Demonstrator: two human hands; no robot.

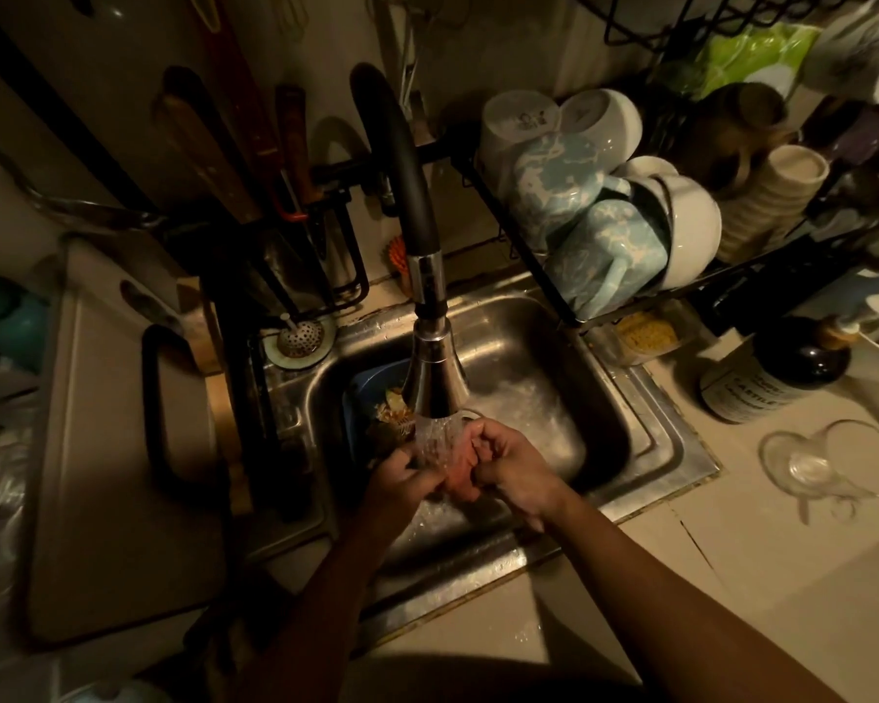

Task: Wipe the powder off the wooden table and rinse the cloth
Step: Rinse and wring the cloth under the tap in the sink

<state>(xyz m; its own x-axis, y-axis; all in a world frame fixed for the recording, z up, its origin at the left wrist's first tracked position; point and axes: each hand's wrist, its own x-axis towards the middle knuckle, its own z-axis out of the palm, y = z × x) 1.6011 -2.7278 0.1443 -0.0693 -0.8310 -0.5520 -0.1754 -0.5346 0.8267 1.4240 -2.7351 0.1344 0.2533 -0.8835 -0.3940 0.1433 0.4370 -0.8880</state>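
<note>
A pinkish cloth [460, 474] is bunched between both hands over the steel sink [645, 433]. My left hand [402, 474] grips its left side and my right hand [508, 464] grips its right side. Water streams from the faucet head [435, 383] straight onto the cloth and my fingers. Most of the cloth is hidden inside my hands. The wooden table is out of view.
A blue strainer basket [361, 398] with food scraps sits in the sink's left part. A dish rack [600, 220] full of mugs and bowls stands at the back right. A dark soap bottle [777, 370] and a glass [813, 464] are on the right counter, a cutting board [97, 449] on the left.
</note>
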